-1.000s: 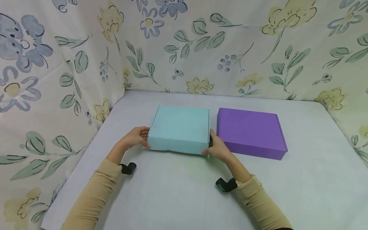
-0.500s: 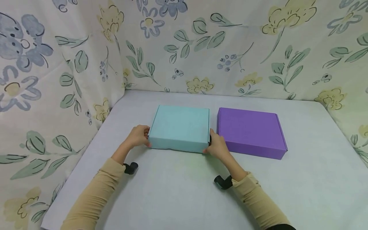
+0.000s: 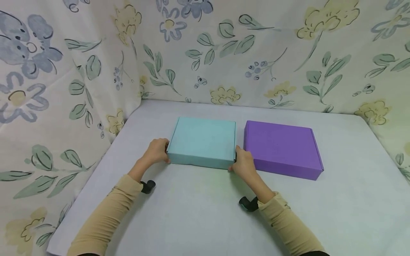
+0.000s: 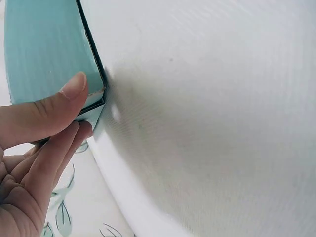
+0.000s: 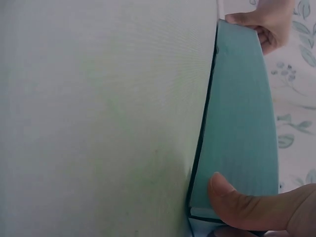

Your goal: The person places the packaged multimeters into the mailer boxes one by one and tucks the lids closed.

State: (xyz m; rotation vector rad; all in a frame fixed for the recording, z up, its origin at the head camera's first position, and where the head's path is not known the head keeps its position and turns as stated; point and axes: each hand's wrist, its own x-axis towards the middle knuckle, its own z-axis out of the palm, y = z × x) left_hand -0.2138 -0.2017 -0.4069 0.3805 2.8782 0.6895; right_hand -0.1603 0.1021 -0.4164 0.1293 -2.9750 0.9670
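A light turquoise cardboard box (image 3: 202,138) with its lid closed lies flat on the white table. My left hand (image 3: 156,151) holds its front left corner. In the left wrist view the thumb (image 4: 75,88) presses the front face of the box (image 4: 44,54), with the other fingers against its side. At the front right corner my right hand (image 3: 244,163) grips the same box, its thumb (image 5: 224,190) on the front face in the right wrist view; its other fingers are mostly hidden. Just right of that hand lies a closed purple box (image 3: 282,147).
A narrow gap separates the two boxes. The white table (image 3: 192,213) extends in front of them and to both sides. Behind and at the left hangs a floral cloth (image 3: 224,53) that meets the table's edges. Black wrist cameras (image 3: 248,204) sit on both forearms.
Both hands have pushed the turquoise box slightly away from me, and the left forearm has followed forward. The whole head view has shifted a little. The purple box appears to stay in place.
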